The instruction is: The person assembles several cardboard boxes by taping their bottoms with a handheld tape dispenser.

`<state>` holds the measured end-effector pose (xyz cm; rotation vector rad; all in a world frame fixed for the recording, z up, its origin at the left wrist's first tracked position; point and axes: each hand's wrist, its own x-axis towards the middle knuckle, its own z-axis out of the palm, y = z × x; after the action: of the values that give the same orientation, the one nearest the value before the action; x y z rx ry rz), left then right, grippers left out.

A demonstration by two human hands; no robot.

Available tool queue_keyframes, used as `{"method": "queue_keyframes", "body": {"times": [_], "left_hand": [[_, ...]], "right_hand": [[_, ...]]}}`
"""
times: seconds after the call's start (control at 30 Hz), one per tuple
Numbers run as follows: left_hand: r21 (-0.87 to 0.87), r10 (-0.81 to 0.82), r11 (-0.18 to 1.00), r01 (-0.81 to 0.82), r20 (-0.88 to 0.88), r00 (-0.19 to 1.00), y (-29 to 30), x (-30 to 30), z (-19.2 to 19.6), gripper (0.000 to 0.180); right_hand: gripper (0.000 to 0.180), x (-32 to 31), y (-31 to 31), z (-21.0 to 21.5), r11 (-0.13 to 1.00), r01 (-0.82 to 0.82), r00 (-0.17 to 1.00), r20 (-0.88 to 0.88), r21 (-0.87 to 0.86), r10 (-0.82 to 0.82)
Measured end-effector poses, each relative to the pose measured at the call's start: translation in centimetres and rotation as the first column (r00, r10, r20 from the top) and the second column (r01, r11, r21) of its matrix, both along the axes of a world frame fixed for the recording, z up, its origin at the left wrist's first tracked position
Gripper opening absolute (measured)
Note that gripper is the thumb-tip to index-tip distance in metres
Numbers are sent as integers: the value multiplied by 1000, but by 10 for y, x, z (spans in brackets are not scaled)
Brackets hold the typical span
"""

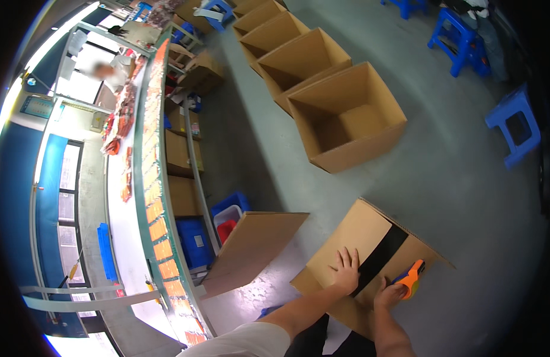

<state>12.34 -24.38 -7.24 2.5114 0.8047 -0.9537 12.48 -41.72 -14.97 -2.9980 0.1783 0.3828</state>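
Note:
A cardboard box (359, 229) stands in front of me, its flaps folded together. A wide black strip of tape (383, 254) runs along its seam. Flat on the cardboard beside the strip lies my left hand (345, 271), fingers spread and holding nothing. My right hand (390, 292) is closed around an orange tape dispenser (413, 278) at the box's right side. The grip part of the dispenser is hidden by my fingers.
Several open cardboard boxes (346, 113) stand in a row ahead. Leaning by the workbench is a flat cardboard sheet (257, 247). A long workbench (147, 178) bearing orange pieces runs along the left, where a person (111, 76) sits. Blue stools (518, 126) stand at right.

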Motion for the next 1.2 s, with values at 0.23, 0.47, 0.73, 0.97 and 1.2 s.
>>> {"method": "queue_keyframes", "body": {"times": [0.23, 0.47, 0.73, 0.97, 1.2], "left_hand": [[-102, -121, 989, 110, -106, 987, -23, 20, -18, 124], [30, -179, 981, 192, -249, 952, -28, 19, -54, 128], [23, -180, 982, 189, -214, 960, -28, 10, -60, 127], [-204, -83, 976, 82, 3, 997, 11, -13, -40, 94], [76, 139, 970, -231, 604, 785, 114, -109, 39, 29]], "right_hand": [[53, 23, -53, -8, 923, 43, 996, -88, 383, -9], [46, 38, -36, 93, 687, -335, 895, -9, 645, 445], [32, 238, 36, 165, 599, -396, 918, 323, 696, 232], [32, 165, 57, 77, 742, -327, 929, 54, 585, 367], [39, 83, 45, -18, 759, -540, 834, 348, 362, 428]]}}
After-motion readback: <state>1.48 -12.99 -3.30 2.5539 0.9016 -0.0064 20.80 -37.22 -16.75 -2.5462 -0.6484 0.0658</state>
